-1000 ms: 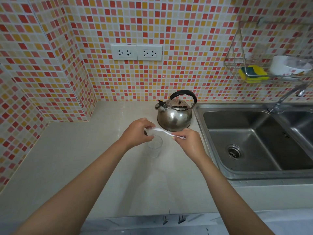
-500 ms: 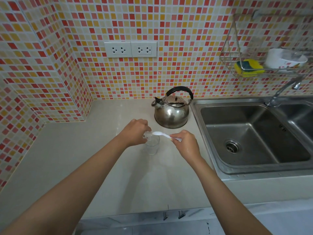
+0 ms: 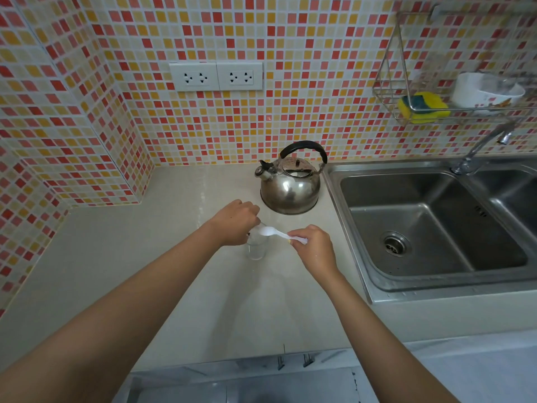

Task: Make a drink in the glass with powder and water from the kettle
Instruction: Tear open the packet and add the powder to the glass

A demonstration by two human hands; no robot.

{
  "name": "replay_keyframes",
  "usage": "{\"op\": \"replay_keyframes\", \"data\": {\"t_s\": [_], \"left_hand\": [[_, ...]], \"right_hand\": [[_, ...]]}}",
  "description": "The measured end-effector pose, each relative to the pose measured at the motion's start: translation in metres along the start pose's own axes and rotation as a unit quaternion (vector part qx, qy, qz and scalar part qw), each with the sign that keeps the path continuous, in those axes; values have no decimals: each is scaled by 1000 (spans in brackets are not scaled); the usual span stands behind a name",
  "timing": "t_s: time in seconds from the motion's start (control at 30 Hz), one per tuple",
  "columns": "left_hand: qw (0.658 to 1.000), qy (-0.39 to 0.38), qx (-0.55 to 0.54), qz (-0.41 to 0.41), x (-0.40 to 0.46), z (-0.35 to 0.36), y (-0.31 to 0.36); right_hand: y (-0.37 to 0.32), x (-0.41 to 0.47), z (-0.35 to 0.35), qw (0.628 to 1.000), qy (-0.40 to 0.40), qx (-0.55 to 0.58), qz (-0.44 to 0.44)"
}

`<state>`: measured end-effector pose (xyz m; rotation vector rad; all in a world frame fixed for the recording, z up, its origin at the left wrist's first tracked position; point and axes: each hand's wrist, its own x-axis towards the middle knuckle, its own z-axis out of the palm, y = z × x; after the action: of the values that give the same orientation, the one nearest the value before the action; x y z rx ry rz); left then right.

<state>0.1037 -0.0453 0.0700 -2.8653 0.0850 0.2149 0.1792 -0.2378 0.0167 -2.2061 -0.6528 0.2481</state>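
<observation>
A small clear glass (image 3: 255,248) stands on the beige counter (image 3: 174,257), in front of the steel kettle (image 3: 290,183) with a black handle. My right hand (image 3: 313,248) pinches the handle of a white plastic spoon (image 3: 271,232). The spoon's bowl hangs over the glass rim. My left hand (image 3: 236,222) sits at the left of the rim with its fingers curled together. Whatever those fingers hold is hidden. No powder packet shows.
A steel double sink (image 3: 430,228) with a tap (image 3: 479,149) lies right of the kettle. A wire rack (image 3: 406,91) on the tiled wall holds a yellow sponge (image 3: 422,107) and a white bowl (image 3: 485,90). Two wall sockets (image 3: 216,76) are above the counter.
Both hands and the spoon have sunk closer to the glass. The spoon's bowl now lies apart from my left fingertips, which pinched its tip a second ago.
</observation>
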Motion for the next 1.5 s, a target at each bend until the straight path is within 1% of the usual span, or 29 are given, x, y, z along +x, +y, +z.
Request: {"op": "replay_keyframes", "data": {"t_s": [0.2,0.47,0.57,0.77,1.17,1.5], "left_hand": [[996,-32,73,47,8,-9,2],[977,-53,175,106,15,-18,7],[972,-58,195,120,18,-20,7],[964,-51,220,143,22,-21,12],[969,-72,196,129,23,-20,12],[966,-65,206,142,26,-24,14]], "right_hand": [[7,-5,8,998,1,52,36],[8,-6,15,998,2,53,34],[8,-5,16,999,6,40,34],[10,-3,18,999,8,29,35],[15,-4,21,996,16,76,48],[15,-4,20,996,15,76,47]]}}
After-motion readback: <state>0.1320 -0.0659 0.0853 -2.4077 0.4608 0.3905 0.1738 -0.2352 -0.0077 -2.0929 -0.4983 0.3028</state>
